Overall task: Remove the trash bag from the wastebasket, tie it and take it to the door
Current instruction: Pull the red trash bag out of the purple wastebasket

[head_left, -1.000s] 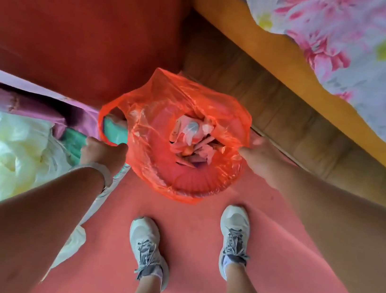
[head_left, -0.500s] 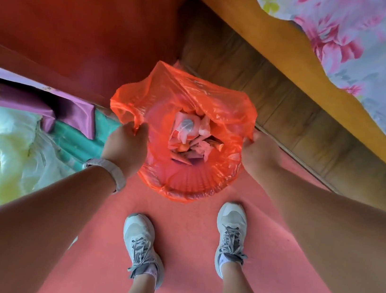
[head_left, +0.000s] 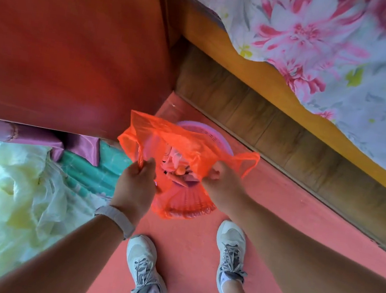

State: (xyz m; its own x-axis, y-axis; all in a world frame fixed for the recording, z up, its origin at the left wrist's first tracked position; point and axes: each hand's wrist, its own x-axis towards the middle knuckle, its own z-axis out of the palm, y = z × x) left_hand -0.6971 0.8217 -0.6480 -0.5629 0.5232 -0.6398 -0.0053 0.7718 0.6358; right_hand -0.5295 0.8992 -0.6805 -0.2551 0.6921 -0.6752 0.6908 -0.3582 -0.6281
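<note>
Trash bag [head_left: 182,145] mouth upward, both hands gripping

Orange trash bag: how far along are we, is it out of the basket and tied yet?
Done: both hands have the translucent orange plastic trash bag by its top edges, left hand and right hand. In hand: the bag is lifting from the round pink plastic wastebasket, whose rim shows behind it, but its mouth is open, with the trash visible inside. Left: pull it clear, tie it, carry it to the door, which is not in view.
</note>
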